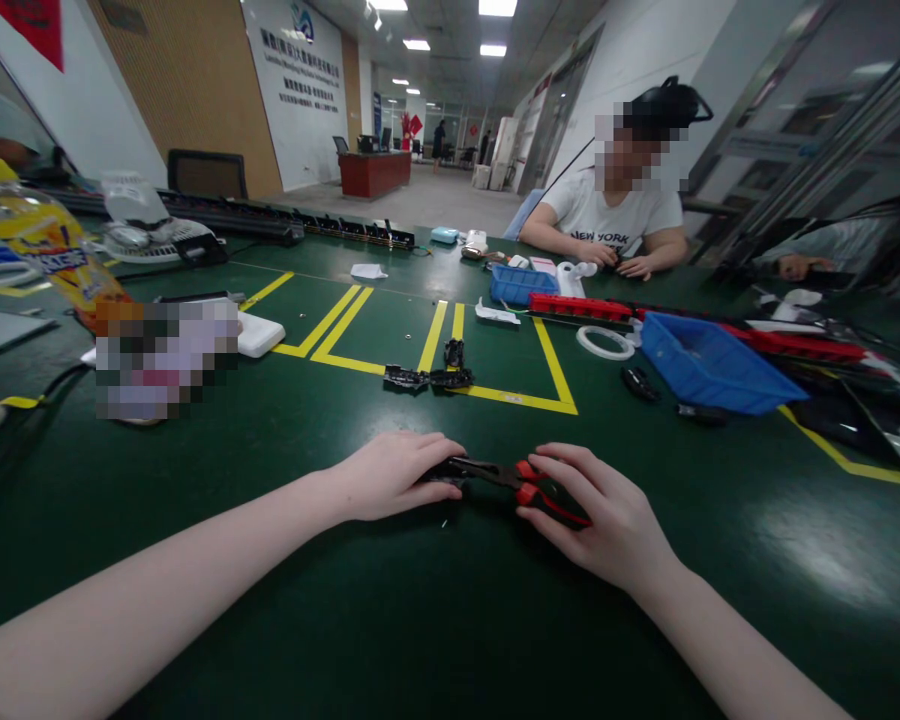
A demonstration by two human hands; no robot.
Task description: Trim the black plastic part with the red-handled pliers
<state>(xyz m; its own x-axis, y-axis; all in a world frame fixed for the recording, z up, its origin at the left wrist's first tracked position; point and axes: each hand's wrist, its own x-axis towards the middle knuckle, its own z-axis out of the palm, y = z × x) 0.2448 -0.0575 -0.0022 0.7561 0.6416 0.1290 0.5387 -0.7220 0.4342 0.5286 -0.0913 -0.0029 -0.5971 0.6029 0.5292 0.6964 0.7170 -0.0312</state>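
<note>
Near the middle of the green table (420, 600), my left hand (401, 475) grips a small black part (450, 478) between thumb and fingers. My right hand (607, 510) holds pliers (529, 480) with red and black handles, fingers on one handle and thumb on the other. The dark jaws point left and lie over the black part at my left fingertips; whether they bite on it I cannot tell. Beyond my hands, several similar black pieces (405, 377) lie by the yellow tape lines (499, 398). A tiny light scrap (444, 523) is on the table below my left fingertips.
At the right are a blue bin (712, 365), a white tape roll (605, 343), black parts (639, 384) and a long red strip (615, 310). To the left stand a drink bottle (52, 240) and a white box (259, 334). A person (615, 215) sits across the table.
</note>
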